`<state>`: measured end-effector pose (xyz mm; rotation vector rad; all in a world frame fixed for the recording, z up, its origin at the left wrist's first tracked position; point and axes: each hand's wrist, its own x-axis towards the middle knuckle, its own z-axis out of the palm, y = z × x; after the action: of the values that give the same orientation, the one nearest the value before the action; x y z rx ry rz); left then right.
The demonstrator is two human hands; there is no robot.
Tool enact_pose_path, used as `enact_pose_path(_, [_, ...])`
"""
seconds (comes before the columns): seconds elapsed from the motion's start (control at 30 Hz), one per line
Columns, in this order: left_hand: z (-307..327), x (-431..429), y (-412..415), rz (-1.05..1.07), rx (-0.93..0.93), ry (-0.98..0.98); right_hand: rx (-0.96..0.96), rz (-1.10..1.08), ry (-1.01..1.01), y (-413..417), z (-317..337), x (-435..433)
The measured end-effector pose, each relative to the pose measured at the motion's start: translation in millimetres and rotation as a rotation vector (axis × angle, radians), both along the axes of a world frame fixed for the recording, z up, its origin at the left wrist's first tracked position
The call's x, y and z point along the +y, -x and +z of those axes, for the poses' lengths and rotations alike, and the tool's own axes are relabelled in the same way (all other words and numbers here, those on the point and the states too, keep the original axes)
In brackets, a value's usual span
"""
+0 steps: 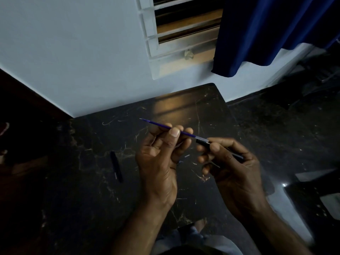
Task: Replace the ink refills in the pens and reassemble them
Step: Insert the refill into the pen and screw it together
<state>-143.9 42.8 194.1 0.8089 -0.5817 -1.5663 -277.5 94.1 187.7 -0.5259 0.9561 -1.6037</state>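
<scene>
Head view, dim light.

A: Largest first?

B: Table point(184, 111), dark stone-look top with pale veins, set against a light wall point(73, 61). Blue curtain point(266, 34) upper right, beside a louvred window point(184, 32).

A: Hands?

B: Both raised over the table, palms toward the camera. Left hand point(158, 162) pinches the refill point(160, 124) between thumb and fingers, the other fingers loosely curled. Right hand point(233, 168) is closed round the barrel point(203, 142), thumb and forefinger near its open end.

A: Describe the refill.

B: Thin, straight tube, blue along most of its length, with a fine point at the far-left end. Clear or pale at the right end. Tilted, tip up-left, tail down-right.

A: Position relative to the grip?

B: Tip section sticks out well beyond the left fingers. Pale tail meets the barrel mouth just at the right thumb. Cannot tell whether it has entered.

A: Barrel?

B: Black, short stretch showing at each side of the right fingers.

A: Anything smaller?

B: Dark cap point(116, 166) lying on the table, left of the left hand, apart from it.
</scene>
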Motion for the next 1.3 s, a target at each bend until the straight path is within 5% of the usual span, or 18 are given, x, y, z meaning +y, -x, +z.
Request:
enact_pose_path(0.5, [-2.2,3.9,-2.1,0.001,-0.046,0.047,0.026,-0.039,0.007,2.9,8.9,6.0])
enact_pose_path(0.77, [-6.6,-1.2,-4.8,-0.192,-0.437,0.282,0.036,-0.055,0.024,4.6,3.8,-1.1])
enact_pose_path(1.0, [5.7,-21.4,-10.7,-0.231,-0.468,0.359,0.078,-0.037,0.069,12.8,7.9,-11.0])
enact_pose_path(1.3, [-2.0,-23.8,-3.4,-0.276,-0.595,0.452,-0.137,0.035,0.076,13.1,5.0,-24.9])
